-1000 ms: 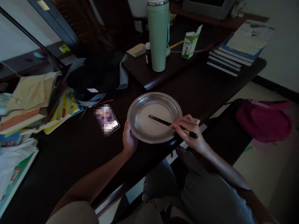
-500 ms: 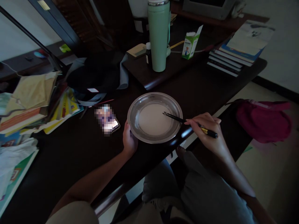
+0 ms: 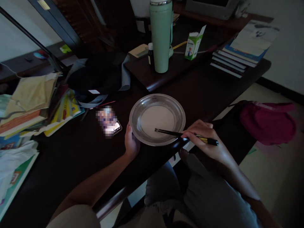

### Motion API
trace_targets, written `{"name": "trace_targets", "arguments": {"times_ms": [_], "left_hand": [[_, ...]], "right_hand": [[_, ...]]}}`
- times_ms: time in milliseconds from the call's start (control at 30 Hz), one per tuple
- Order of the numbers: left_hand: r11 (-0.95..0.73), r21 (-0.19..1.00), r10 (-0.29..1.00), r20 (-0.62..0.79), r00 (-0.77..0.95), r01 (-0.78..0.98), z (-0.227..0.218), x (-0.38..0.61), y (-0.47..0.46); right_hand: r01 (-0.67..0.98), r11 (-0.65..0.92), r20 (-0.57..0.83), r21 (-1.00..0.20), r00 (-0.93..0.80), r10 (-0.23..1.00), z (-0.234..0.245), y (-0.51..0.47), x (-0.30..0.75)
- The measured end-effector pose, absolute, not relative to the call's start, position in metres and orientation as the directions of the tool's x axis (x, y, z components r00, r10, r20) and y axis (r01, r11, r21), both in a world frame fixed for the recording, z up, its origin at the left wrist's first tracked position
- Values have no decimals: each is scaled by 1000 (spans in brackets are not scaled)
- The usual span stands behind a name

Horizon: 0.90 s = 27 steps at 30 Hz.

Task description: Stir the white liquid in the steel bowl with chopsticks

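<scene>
A shallow round metal bowl [image 3: 180, 109] stands near the front edge of the dark table, with a whitish liquid [image 3: 156, 117] covering its bottom. My left hand [image 3: 132, 144] grips the bowl's left rim, thumb on the outer side; the fingers below are hidden. In my right hand [image 3: 205, 136] is a pair of black chopsticks [image 3: 169, 132] with gold bands near the thick ends. They slant leftward over the bowl's near right rim, tips close together at the lower middle of the liquid. Left of the bowl lies a phone [image 3: 117, 128], its lit screen partly blurred out.
Behind the bowl, a tall green tumbler [image 3: 161, 41] stands beside a small dark bottle [image 3: 151, 55]. A green-white carton [image 3: 193, 46] and stacked books [image 3: 244, 52] are farther right. Books and papers [image 3: 35, 98] crowd the left, near a black bag [image 3: 99, 74]. A pink bag [image 3: 268, 123] sits at right.
My right hand has shifted slightly left and toward me, and the chopstick tips have swept from the right side of the liquid to its lower middle. My left hand and the bowl stay put.
</scene>
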State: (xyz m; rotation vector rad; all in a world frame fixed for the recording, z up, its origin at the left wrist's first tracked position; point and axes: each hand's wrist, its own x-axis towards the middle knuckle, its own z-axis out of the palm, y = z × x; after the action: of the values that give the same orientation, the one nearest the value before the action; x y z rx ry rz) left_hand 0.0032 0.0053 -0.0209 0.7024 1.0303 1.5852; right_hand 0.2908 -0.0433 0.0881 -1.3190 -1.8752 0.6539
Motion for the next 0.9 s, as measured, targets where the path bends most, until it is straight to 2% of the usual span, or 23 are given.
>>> {"name": "trace_targets", "arguments": {"times_ms": [200,333,467,633,900], "left_hand": [[-42,886,956,-98,-275,-462,-25,5,5],[-48,888,956,-91,-277,-457,-25,5,4],[-51,877,954,-98,-282,-478,-23,3,3],[-66,874,956,-82,-280,-481,-25,-1,3],[-64,873,966,-67,-249,-484,-30,2,8]], "right_hand": [[629,334,287,-702,-179,941,60,-28,268],[664,343,344,-664,-135,929,51,-19,260],[703,334,414,-628,-61,908,56,-18,264],[749,276,416,-603,1,909,75,-29,283],[670,280,333,-687,-51,941,96,-46,310]]}}
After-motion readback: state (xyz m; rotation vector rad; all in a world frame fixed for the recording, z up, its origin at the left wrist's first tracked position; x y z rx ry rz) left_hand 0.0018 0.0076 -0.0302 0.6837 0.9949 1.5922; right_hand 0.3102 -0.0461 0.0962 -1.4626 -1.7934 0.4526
